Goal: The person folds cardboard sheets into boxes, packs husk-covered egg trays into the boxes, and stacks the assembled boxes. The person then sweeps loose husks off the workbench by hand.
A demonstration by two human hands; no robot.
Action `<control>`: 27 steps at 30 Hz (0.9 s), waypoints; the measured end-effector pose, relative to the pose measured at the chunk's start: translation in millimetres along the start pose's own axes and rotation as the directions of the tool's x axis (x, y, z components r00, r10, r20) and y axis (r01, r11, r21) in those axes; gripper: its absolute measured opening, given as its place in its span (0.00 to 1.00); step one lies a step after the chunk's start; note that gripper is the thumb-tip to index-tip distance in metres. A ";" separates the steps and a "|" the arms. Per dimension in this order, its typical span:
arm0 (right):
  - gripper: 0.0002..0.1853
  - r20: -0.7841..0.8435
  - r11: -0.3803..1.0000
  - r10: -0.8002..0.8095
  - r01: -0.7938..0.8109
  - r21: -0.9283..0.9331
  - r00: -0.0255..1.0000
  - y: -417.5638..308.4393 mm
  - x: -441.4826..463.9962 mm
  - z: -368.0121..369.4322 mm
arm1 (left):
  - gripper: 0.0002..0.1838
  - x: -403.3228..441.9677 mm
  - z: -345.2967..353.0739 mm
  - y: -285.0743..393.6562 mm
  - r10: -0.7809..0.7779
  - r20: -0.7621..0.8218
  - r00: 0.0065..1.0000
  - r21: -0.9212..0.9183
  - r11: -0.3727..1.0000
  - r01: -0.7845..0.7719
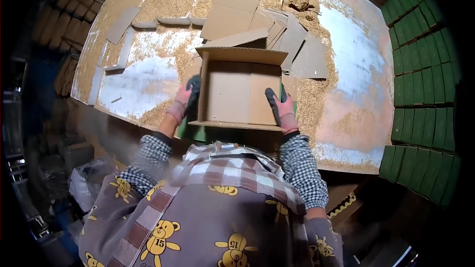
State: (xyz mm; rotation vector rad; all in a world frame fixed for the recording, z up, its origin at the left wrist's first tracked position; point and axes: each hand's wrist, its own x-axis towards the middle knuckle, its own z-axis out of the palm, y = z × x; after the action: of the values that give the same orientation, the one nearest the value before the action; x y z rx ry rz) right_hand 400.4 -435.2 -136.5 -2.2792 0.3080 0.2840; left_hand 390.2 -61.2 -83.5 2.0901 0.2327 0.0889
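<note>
An open cardboard box point(228, 91) is between my two gloved hands at the near edge of the table. Its top flaps stand apart, and the inside shows bare cardboard with a few tiny specks. My left hand point(186, 100), in a pink and dark glove, grips the box's left wall. On the opposite side my right hand point(282, 108) has its thumb over the right wall, with the other fingers hidden outside. Green shows on the outer side of the box, low at the left. Flat cardboard sheets point(231, 12) lie in a loose pile just behind it.
Brown shavings cover much of the white table point(354, 54). Low white strips point(127, 47) form an edge at the left, beside a loose cardboard piece point(122, 24). Stacked green boxes point(420, 86) line the right side. A dark brown clump point(300, 5) lies toward the back.
</note>
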 end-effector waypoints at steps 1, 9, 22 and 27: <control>0.38 -0.006 0.976 -0.116 0.115 0.182 0.993 -12.2 -2.2 0.2 | 0.23 -8.1 19.4 -29.9 -0.053 0.011 0.999 0.102 0.993 0.052; 0.40 -0.063 0.670 -0.131 0.136 0.730 0.989 -65.0 -71.3 -114.1 | 0.21 -20.1 31.7 80.7 -0.304 0.563 0.769 -0.590 0.504 0.631; 0.30 -0.790 0.720 -0.013 -0.543 -0.433 0.613 259.0 -9.4 -273.6 | 0.24 -9.1 210.9 252.5 0.023 0.784 0.620 -0.301 0.888 0.348; 0.27 -0.301 0.827 -0.349 0.140 -0.545 0.887 116.1 34.2 -145.0 | 0.48 -36.6 356.7 333.2 -0.076 0.786 0.614 -0.200 0.907 0.369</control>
State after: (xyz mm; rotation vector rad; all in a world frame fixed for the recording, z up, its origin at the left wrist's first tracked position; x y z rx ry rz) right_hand 412.0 -623.7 -132.6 -2.8702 0.1331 -0.2725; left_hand 453.9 -534.5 24.1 1.5497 -0.0483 -0.8616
